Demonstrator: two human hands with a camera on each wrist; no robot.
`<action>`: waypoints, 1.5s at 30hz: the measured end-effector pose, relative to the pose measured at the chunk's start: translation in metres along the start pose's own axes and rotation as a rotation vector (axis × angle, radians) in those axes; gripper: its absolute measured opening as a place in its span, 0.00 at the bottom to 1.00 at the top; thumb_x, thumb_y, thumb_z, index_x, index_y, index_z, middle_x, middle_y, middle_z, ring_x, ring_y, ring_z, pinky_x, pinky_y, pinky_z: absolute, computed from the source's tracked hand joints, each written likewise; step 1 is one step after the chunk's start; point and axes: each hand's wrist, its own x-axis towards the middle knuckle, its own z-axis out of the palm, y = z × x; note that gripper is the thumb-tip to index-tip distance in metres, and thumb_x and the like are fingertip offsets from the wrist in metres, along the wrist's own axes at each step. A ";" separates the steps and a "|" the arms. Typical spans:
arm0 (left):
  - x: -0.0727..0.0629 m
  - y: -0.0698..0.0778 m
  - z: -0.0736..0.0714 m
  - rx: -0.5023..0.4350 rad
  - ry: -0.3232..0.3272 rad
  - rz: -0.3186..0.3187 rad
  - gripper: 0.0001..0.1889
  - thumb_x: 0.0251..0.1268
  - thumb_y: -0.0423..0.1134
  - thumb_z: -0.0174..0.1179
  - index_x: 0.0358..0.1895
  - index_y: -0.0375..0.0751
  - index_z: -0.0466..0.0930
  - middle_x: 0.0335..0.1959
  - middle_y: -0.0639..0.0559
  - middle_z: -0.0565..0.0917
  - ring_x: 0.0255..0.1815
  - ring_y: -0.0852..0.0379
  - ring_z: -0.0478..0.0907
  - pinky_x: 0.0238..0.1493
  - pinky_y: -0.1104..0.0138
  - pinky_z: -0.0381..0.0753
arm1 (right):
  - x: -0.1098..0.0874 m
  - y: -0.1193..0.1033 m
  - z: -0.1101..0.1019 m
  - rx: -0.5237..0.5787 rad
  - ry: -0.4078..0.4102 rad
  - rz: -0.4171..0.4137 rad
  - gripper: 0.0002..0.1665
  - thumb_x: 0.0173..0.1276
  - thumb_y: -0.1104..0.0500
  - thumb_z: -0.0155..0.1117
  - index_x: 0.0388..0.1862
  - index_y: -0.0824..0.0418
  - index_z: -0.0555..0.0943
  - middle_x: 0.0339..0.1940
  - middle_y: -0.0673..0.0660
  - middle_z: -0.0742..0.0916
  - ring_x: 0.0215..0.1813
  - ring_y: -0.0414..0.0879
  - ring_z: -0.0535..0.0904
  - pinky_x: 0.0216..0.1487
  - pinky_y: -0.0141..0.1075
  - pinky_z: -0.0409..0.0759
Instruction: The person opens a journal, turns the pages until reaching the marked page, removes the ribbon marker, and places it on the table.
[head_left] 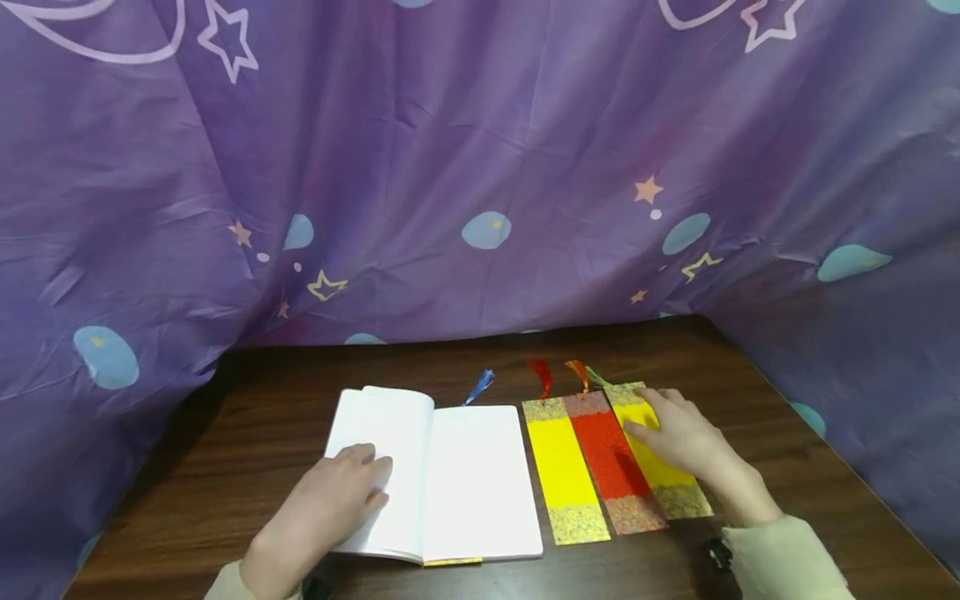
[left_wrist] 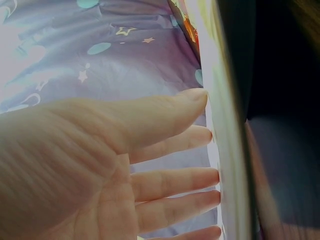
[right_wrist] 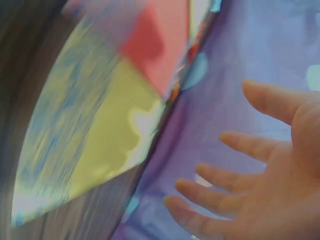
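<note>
A notebook (head_left: 480, 483) with blank white pages lies open on the table. My left hand (head_left: 330, 496) rests its fingertips on the left-hand page; in the left wrist view the fingers (left_wrist: 175, 185) are straight against the paper. Out of the notebook's top sticks a blue tassel (head_left: 480, 387), and a yellow strip (head_left: 453, 562) shows at its bottom edge. To the right lie a yellow bookmark (head_left: 562, 462), a red bookmark (head_left: 611, 458) and a second yellow bookmark (head_left: 660, 467). Over that last one hovers my right hand (head_left: 686, 437), fingers spread and holding nothing in the right wrist view.
The bookmarks' tassels, a red one (head_left: 542, 379), an orange one (head_left: 579, 375) and a green one (head_left: 597, 377), point toward the back. The dark wooden table (head_left: 247, 450) ends at a purple curtain (head_left: 420, 167) with stars, behind and at both sides.
</note>
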 end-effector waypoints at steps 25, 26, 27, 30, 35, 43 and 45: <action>-0.003 -0.001 -0.001 0.031 0.009 0.011 0.10 0.59 0.39 0.68 0.41 0.38 0.83 0.35 0.45 0.80 0.40 0.47 0.79 0.37 0.52 0.81 | -0.004 -0.115 0.059 0.133 -0.017 -0.296 0.38 0.62 0.50 0.72 0.69 0.61 0.71 0.73 0.68 0.65 0.71 0.66 0.61 0.64 0.61 0.66; -0.003 -0.002 0.000 0.033 0.012 0.015 0.10 0.59 0.39 0.68 0.41 0.38 0.82 0.35 0.45 0.80 0.40 0.48 0.79 0.36 0.52 0.82 | -0.006 -0.118 0.063 0.131 -0.023 -0.316 0.38 0.61 0.51 0.73 0.68 0.61 0.72 0.72 0.68 0.66 0.71 0.65 0.62 0.65 0.59 0.67; -0.002 -0.002 -0.001 0.034 0.016 0.020 0.10 0.59 0.39 0.68 0.40 0.38 0.82 0.35 0.45 0.80 0.40 0.48 0.79 0.36 0.52 0.82 | -0.007 -0.121 0.067 0.121 -0.033 -0.337 0.38 0.60 0.51 0.74 0.67 0.61 0.72 0.71 0.68 0.67 0.70 0.64 0.63 0.65 0.58 0.67; -0.001 -0.001 -0.001 0.026 0.020 0.029 0.09 0.59 0.38 0.67 0.39 0.39 0.82 0.34 0.46 0.79 0.39 0.48 0.79 0.34 0.52 0.81 | -0.010 -0.126 0.079 0.105 -0.075 -0.393 0.39 0.57 0.52 0.76 0.65 0.64 0.74 0.69 0.69 0.70 0.69 0.65 0.65 0.65 0.56 0.67; 0.000 0.001 -0.003 0.016 0.003 0.013 0.10 0.60 0.39 0.67 0.40 0.38 0.82 0.35 0.46 0.79 0.40 0.47 0.79 0.36 0.51 0.81 | -0.012 -0.133 0.087 0.055 -0.178 -0.405 0.45 0.50 0.48 0.80 0.65 0.64 0.74 0.69 0.69 0.70 0.69 0.65 0.64 0.67 0.58 0.64; 0.000 -0.001 -0.002 0.041 0.023 0.019 0.08 0.59 0.39 0.67 0.37 0.40 0.80 0.32 0.47 0.77 0.38 0.48 0.78 0.33 0.52 0.80 | -0.019 -0.138 0.086 -0.136 -0.367 -0.395 0.67 0.33 0.34 0.81 0.73 0.56 0.66 0.77 0.64 0.61 0.76 0.65 0.51 0.68 0.67 0.52; 0.000 0.000 -0.001 0.041 0.024 0.021 0.09 0.59 0.39 0.67 0.37 0.39 0.80 0.32 0.47 0.77 0.38 0.48 0.78 0.33 0.52 0.80 | -0.021 -0.140 0.086 -0.155 -0.374 -0.390 0.67 0.32 0.35 0.83 0.74 0.54 0.66 0.77 0.62 0.61 0.76 0.64 0.51 0.69 0.67 0.50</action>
